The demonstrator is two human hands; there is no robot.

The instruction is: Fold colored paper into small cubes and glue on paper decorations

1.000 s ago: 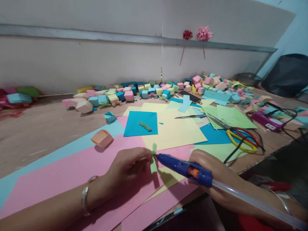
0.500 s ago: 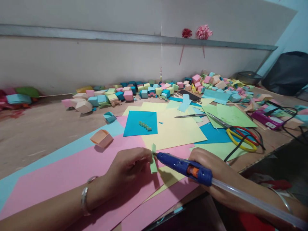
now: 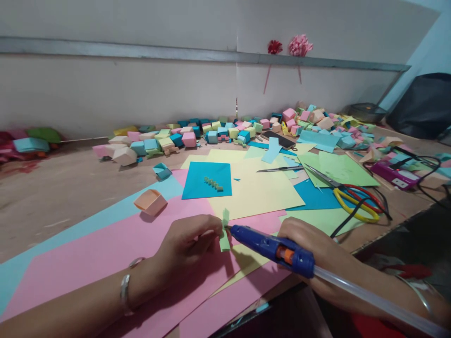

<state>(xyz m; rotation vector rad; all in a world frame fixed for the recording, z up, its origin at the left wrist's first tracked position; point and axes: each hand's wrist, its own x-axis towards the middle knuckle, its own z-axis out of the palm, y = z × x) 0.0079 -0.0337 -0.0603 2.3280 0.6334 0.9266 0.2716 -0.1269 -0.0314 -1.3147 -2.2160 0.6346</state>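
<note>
Between the fingers of my left hand (image 3: 192, 241) is a small light green paper strip (image 3: 224, 241), held above a pink paper sheet (image 3: 116, 253). My right hand (image 3: 305, 244) grips a blue hot glue gun (image 3: 260, 239) with a clear glue stick (image 3: 355, 286) sticking out of its back. The gun's nozzle meets or nearly meets the green strip beside my left fingertips. Ahead of my hands, a folded yellow-green zigzag paper piece (image 3: 213, 184) lies on a blue paper square (image 3: 192, 171). An open peach paper box (image 3: 150, 202) sits to the left.
Yellow sheets (image 3: 264, 188) cover the middle, with a craft knife (image 3: 278, 169) on them. Scissors (image 3: 355, 199) with red and yellow handles lie at the right, near a purple power socket box (image 3: 396, 176). Several small paper boxes (image 3: 188, 139) line the wall, near a phone (image 3: 280, 139).
The view has shifted very slightly. Both hands keep nearly the same pose, with the glue gun's nozzle still at the green strip.
</note>
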